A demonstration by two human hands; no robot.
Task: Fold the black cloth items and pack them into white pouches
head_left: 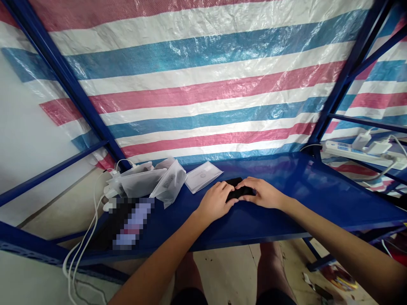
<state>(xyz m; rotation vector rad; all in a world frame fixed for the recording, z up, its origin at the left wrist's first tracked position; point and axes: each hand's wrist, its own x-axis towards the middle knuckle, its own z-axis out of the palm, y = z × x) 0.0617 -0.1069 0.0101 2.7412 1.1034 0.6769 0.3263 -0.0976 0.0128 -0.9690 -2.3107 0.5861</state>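
Observation:
A small black object lies on the blue metal shelf, mostly covered by my fingers; its kind cannot be made out. My left hand grips its left side, fingers over the top and thumb along the near edge. From the right, my right hand holds the other side with fingers curled and thumb on the near edge. The two hands nearly meet over it. Just beyond my left hand rests a flat white packet with a round mark.
Frosted plastic pouches lie to the left, beside white plugs and cables. A blurred-out item sits at the left front. A white power strip is at the right. Striped sheeting hangs behind, between blue posts.

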